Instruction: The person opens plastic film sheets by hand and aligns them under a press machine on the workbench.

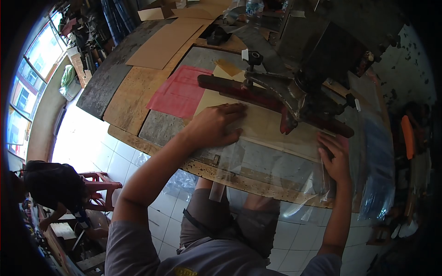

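My left hand lies on a clear plastic sheet at the left part of the table, fingers stretched forward and thumb apart. At the sheet's right side rests my right hand, its fingers extended on the plastic. A yellowish sheet lies below the long dark red bar of a press-like machine. The plastic hangs over the table's front edge toward my lap. Beside my left hand is a red sheet, partly under the yellowish one. Whether the bar touches the sheets, I cannot tell.
Brown cardboard lies at the back left of the wooden table. Clear plastic drapes at the right end. A person in dark clothing is at the lower left, near a red stool. A bottle stands at the back.
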A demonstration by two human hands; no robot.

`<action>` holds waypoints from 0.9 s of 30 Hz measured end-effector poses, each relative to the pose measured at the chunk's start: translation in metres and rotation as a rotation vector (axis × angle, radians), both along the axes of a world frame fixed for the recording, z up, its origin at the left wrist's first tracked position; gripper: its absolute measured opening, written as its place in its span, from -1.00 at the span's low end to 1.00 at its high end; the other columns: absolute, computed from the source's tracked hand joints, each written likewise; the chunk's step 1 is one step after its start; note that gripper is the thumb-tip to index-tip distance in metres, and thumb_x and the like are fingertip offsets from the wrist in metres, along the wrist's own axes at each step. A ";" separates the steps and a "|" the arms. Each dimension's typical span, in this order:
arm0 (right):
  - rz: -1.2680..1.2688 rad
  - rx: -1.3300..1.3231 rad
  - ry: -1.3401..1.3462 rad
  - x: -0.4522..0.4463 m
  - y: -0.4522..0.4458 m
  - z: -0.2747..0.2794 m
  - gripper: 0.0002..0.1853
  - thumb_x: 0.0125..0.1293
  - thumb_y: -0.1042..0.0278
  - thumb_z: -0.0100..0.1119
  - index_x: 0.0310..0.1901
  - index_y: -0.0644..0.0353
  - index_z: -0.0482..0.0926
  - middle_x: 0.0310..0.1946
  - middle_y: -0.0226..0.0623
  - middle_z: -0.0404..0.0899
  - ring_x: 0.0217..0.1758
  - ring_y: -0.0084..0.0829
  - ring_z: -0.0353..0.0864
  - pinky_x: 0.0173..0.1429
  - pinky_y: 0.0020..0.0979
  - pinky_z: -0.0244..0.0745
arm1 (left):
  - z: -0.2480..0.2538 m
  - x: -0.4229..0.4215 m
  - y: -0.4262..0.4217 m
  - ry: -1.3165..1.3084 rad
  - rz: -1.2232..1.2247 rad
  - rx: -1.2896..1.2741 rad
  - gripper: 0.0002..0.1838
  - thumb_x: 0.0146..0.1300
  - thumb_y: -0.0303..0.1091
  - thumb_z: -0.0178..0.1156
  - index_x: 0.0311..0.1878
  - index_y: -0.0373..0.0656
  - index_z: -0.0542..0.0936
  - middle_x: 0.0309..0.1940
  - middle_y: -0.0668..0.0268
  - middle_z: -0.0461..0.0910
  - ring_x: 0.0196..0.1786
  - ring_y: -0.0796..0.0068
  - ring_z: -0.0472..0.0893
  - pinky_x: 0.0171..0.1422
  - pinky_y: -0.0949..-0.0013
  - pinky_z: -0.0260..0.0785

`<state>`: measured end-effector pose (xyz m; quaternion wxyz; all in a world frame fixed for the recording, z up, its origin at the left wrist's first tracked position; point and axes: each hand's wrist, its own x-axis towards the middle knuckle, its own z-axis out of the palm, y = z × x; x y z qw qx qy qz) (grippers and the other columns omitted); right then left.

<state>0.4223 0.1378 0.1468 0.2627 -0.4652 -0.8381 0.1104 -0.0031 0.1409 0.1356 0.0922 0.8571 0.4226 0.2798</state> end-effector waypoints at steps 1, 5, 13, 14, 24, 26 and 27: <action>-0.003 0.004 -0.006 0.000 0.000 0.000 -0.60 0.31 0.47 0.36 0.20 0.21 0.72 0.24 -0.16 0.70 0.31 -0.14 0.67 0.42 -0.23 0.51 | 0.000 0.000 0.000 -0.001 0.000 -0.005 -0.53 0.20 -0.24 0.35 0.16 -0.23 0.71 0.34 0.09 0.62 0.18 0.01 0.72 0.27 0.09 0.61; -0.007 0.014 -0.019 -0.001 -0.001 0.005 -0.61 0.33 0.45 0.36 0.20 0.21 0.72 0.23 -0.16 0.70 0.30 -0.15 0.68 0.39 -0.23 0.54 | 0.004 0.000 0.000 0.011 -0.004 -0.008 -0.52 0.20 -0.24 0.35 0.17 -0.23 0.70 0.33 0.10 0.62 0.18 0.02 0.72 0.27 0.09 0.61; -0.002 0.013 -0.001 0.003 -0.001 0.003 -0.62 0.36 0.41 0.38 0.19 0.25 0.72 0.23 -0.14 0.70 0.29 -0.17 0.70 0.36 -0.25 0.59 | 0.007 0.003 -0.002 -0.007 0.006 -0.018 -0.49 0.18 -0.24 0.37 0.18 -0.25 0.69 0.34 0.09 0.62 0.21 0.00 0.71 0.27 0.09 0.62; -0.010 0.000 0.005 0.002 -0.002 0.004 -0.63 0.36 0.41 0.38 0.18 0.25 0.72 0.23 -0.14 0.70 0.29 -0.17 0.70 0.36 -0.25 0.59 | 0.008 0.004 -0.002 -0.013 0.005 -0.021 -0.49 0.18 -0.24 0.37 0.19 -0.26 0.69 0.34 0.09 0.62 0.22 0.00 0.71 0.28 0.09 0.62; 0.037 0.023 0.023 0.002 -0.001 -0.005 -0.64 0.35 0.43 0.38 0.16 0.29 0.72 0.24 -0.17 0.70 0.28 -0.21 0.70 0.37 -0.26 0.60 | 0.007 0.005 -0.005 -0.006 0.028 -0.035 -0.52 0.17 -0.27 0.34 0.15 -0.26 0.72 0.33 0.15 0.64 0.24 0.11 0.70 0.32 0.12 0.60; 0.039 0.023 0.017 0.002 -0.001 -0.004 -0.64 0.36 0.43 0.37 0.16 0.30 0.72 0.24 -0.17 0.70 0.28 -0.21 0.70 0.37 -0.26 0.60 | 0.004 0.005 -0.003 -0.020 0.018 -0.021 -0.53 0.17 -0.27 0.34 0.14 -0.27 0.72 0.33 0.16 0.64 0.24 0.11 0.70 0.32 0.12 0.60; 0.041 0.023 0.015 0.002 -0.001 -0.004 -0.64 0.36 0.42 0.37 0.16 0.30 0.72 0.24 -0.17 0.70 0.29 -0.21 0.70 0.37 -0.26 0.59 | 0.004 0.004 -0.003 -0.026 0.014 -0.014 -0.53 0.17 -0.28 0.33 0.14 -0.27 0.72 0.33 0.16 0.64 0.24 0.11 0.70 0.32 0.13 0.60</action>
